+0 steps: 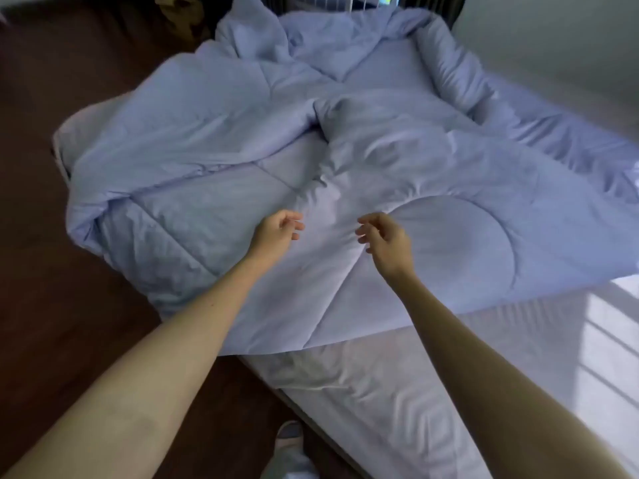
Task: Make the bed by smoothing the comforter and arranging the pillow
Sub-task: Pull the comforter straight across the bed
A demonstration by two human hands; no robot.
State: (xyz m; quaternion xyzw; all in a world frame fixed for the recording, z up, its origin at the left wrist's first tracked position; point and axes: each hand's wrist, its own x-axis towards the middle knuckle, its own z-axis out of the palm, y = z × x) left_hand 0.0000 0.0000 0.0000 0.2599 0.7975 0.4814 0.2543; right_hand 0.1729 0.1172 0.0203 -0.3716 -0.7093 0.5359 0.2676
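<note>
While the left hand (276, 229) and right hand (383, 240) hover loosely curled, holding nothing, over the comforter (449, 188) bunched beneath and beyond them, each should press flat and sweep folds outward.

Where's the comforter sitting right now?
In the head view, the comforter lies rumpled across the far and middle bed, bunched toward the left; its near edge stops at the bare white sheet in the lower right.

Comforter (397, 160) pale lavender-blue, quilted circle pattern; sheet (449, 375) white; floor (69, 323) dark brown.
</note>
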